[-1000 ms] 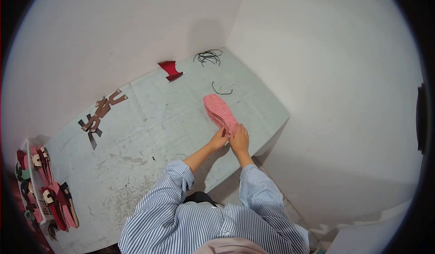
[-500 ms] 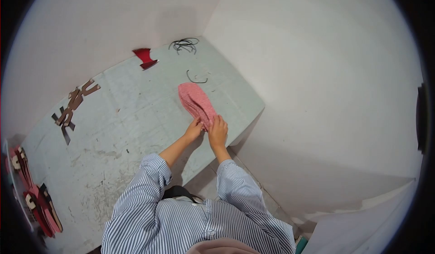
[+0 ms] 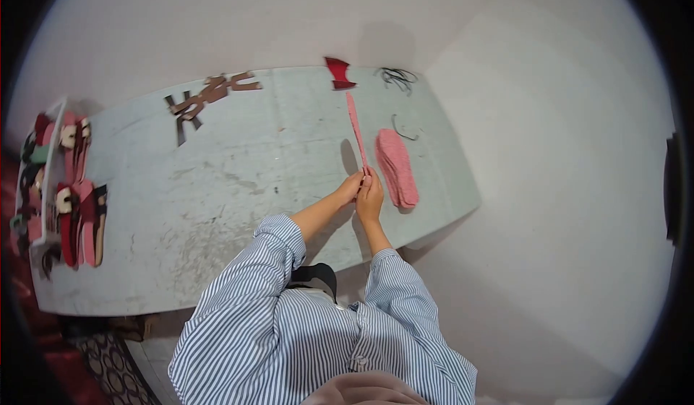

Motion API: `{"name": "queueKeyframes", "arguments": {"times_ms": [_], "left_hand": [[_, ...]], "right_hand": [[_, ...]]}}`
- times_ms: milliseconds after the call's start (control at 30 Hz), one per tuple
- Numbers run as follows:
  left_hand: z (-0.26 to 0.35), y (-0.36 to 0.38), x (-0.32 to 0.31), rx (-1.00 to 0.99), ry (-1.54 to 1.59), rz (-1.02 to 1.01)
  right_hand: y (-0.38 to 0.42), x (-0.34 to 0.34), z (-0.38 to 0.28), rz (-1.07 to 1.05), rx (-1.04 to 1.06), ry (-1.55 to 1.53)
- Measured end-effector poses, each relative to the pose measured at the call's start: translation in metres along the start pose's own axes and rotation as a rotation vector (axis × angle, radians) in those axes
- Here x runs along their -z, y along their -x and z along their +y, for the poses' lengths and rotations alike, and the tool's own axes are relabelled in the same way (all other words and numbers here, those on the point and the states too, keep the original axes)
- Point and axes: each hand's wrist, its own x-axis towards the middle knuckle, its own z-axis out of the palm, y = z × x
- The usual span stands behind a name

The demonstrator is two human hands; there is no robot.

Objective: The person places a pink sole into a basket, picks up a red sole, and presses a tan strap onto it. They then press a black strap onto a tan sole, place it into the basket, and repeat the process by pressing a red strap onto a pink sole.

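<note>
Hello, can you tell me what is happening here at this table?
A person in a striped shirt stands at a worn grey table and holds one thin pink insole on edge with both hands, left hand and right hand gripping its near end. A stack of pink insoles lies just to the right. A basket of shoe parts sits at the table's left end.

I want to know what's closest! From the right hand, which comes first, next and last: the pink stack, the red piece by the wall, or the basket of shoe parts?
1. Pink stack: just right of the right hand.
2. Red piece: far edge of the table, by the wall.
3. Basket: at the table's far left end.
</note>
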Motion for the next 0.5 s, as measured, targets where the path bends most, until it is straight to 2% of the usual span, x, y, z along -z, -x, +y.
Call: {"name": "queueKeyframes", "arguments": {"times_ms": [133, 200, 300, 500], "left_hand": [[0.026, 0.057, 0.053, -0.102, 0.04, 0.241], [0.039, 0.086, 0.084, -0.19, 0.146, 0.329], [0.045, 0.122, 0.138, -0.244, 0.235, 0.334], [0.055, 0.192, 0.186, -0.254, 0.231, 0.56]], "right_hand": [[0.014, -0.053, -0.042, -0.098, 0.003, -0.225], [0.026, -0.073, -0.077, -0.19, -0.139, -0.358], [0.045, -0.108, -0.111, -0.211, -0.045, -0.399], [0.078, -0.156, -0.158, -0.358, -0.056, -0.507]]}}
